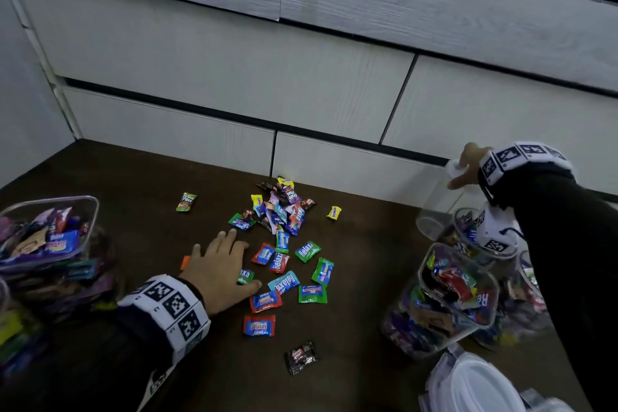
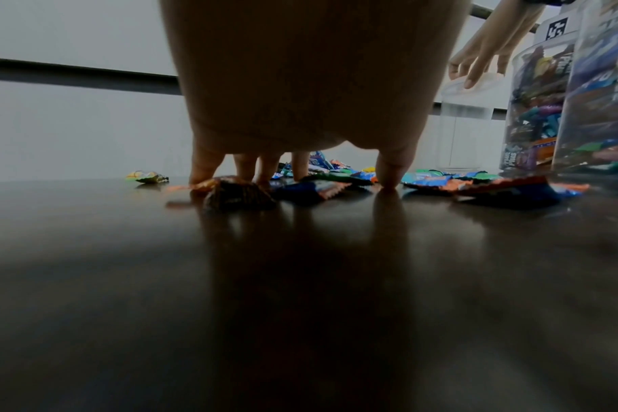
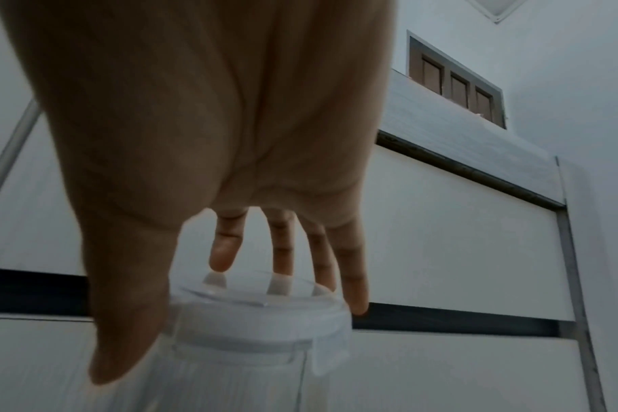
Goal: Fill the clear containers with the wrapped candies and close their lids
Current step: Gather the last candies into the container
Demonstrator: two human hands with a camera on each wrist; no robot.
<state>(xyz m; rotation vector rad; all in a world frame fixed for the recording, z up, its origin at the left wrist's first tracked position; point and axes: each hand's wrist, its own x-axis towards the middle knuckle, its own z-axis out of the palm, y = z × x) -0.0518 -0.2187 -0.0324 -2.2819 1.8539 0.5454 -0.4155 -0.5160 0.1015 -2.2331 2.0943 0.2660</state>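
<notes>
From the head view, the left hand (image 1: pixel 219 266) lies flat, fingers spread, on loose wrapped candies (image 1: pixel 284 244) scattered mid-surface; they look light and slippery, best raked together. The left wrist view shows its fingertips (image 2: pixel 388 178) pressing down, gripping nothing. In the right wrist view, the right hand's fingers (image 3: pixel 222 251) hang straight over the empty lidded jar (image 3: pixel 258 320), just touching its lid; rigid plastic, likely light, best taken around the lid rim

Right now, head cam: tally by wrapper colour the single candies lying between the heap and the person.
Red: 4
Green: 5, one partly under the left hand
Light blue: 1
Black: 1
Orange: 1, peeking out beside that hand
Total: 12
</notes>
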